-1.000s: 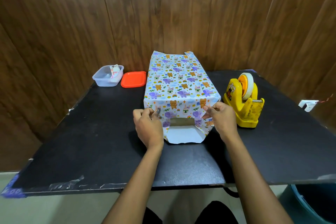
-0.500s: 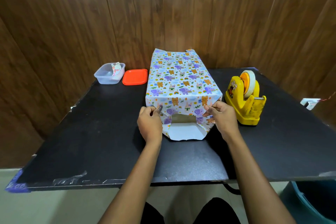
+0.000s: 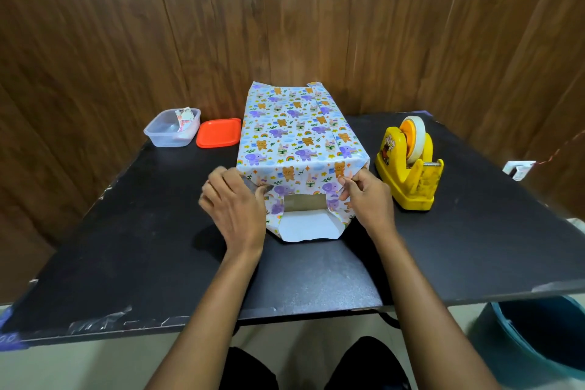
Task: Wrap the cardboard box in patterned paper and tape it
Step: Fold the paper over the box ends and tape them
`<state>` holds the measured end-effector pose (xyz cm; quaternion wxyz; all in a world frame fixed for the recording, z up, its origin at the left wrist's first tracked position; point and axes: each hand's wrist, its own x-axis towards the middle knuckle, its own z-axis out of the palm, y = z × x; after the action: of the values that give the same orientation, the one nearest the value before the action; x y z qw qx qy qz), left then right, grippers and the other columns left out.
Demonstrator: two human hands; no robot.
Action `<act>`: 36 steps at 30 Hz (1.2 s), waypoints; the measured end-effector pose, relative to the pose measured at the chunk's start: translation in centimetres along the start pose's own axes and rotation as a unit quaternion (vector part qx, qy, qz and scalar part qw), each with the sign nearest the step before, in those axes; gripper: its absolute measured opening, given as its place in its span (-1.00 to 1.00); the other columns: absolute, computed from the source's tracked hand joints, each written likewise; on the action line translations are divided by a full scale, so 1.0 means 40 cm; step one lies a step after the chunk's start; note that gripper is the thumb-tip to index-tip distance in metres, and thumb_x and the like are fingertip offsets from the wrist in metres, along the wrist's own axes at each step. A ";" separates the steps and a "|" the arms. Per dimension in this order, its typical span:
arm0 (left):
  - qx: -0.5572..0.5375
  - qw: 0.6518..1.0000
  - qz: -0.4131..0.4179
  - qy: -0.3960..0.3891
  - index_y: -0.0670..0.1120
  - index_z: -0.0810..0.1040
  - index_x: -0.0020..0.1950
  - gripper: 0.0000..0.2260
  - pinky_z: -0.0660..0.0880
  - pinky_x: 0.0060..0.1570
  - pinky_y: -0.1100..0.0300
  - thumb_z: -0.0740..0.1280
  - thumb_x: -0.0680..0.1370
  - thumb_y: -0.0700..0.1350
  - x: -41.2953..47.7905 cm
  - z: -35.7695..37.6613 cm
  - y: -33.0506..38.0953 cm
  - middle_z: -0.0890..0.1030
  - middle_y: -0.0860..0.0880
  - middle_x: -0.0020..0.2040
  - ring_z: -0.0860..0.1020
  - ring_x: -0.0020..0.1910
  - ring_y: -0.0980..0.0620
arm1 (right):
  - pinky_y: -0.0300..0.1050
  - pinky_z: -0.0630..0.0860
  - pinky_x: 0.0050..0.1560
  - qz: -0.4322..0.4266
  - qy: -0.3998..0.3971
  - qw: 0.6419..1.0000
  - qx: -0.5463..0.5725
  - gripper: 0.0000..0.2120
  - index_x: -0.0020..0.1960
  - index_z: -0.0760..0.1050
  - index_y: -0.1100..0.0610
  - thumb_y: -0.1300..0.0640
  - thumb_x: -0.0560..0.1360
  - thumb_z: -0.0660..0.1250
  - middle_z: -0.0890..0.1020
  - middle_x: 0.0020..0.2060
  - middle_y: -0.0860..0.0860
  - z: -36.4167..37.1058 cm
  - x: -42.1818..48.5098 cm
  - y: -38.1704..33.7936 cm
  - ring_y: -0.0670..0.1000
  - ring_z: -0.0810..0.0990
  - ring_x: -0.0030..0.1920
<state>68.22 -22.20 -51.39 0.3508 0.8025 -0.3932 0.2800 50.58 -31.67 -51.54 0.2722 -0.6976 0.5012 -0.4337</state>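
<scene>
Though patterned paper (image 3: 297, 136) already sheathes the cardboard box (image 3: 305, 202) just ahead of my grips, the right grip (image 3: 367, 199) pinches a near-end flap (image 3: 336, 204), the left grip (image 3: 234, 209), blurred, seemingly the opposite one; I judge both ends untaped.

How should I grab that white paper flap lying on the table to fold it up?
Pinch the white flap at its near edge, coming from the front. It lies flat on the table and joins the patterned paper at the cardboard box, so only that near edge is free. The middle is probably easiest.
</scene>
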 end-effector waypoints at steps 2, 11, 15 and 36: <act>0.030 0.992 0.110 0.052 -0.13 0.26 0.22 -0.32 0.21 0.18 -0.06 0.54 0.26 0.02 0.012 0.015 -0.026 0.27 -0.18 0.24 0.29 0.22 -0.18 | 0.01 0.51 -0.24 -0.006 0.011 0.999 -0.049 -0.74 -0.15 0.51 0.19 -0.01 0.54 0.29 0.66 -0.28 0.06 0.002 0.003 0.003 0.10 0.60 -0.21; 0.122 0.851 0.511 -0.002 0.13 0.07 0.53 -0.22 0.02 0.43 -0.13 0.38 0.43 -0.26 0.136 -0.004 -0.046 0.10 -0.11 0.54 0.06 0.51 -0.13 | -0.09 0.34 -0.34 -0.002 0.049 0.986 -0.158 -0.57 -0.14 0.62 0.11 -0.26 0.45 0.27 0.66 -0.30 0.11 -0.015 0.022 0.027 0.12 0.60 -0.19; 0.140 0.783 0.601 -0.079 0.13 0.10 0.52 -0.27 0.05 0.43 -0.16 0.19 0.43 -0.34 0.179 -0.009 -0.031 0.06 -0.10 0.54 0.06 0.51 -0.14 | -0.14 0.28 -0.35 -0.006 0.036 0.983 -0.180 -0.57 -0.09 0.66 0.09 -0.26 0.45 0.27 0.67 -0.27 0.11 -0.027 0.023 0.022 0.10 0.59 -0.19; 0.197 0.740 0.573 -0.291 0.15 -0.34 0.48 -0.20 0.22 0.36 0.00 0.07 0.51 -0.39 0.160 -0.086 0.060 -0.29 -0.05 0.53 -0.04 0.51 -0.23 | 0.00 0.57 -0.02 0.072 0.016 0.988 0.135 -0.34 0.22 0.45 0.15 -0.04 0.22 0.59 0.60 0.09 -0.03 -0.027 0.016 0.006 -0.02 0.60 0.05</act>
<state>69.05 -23.35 -43.90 -0.1734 0.5191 -0.7980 0.2525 49.58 -32.28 -51.01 0.3866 -0.6095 0.4916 -0.4872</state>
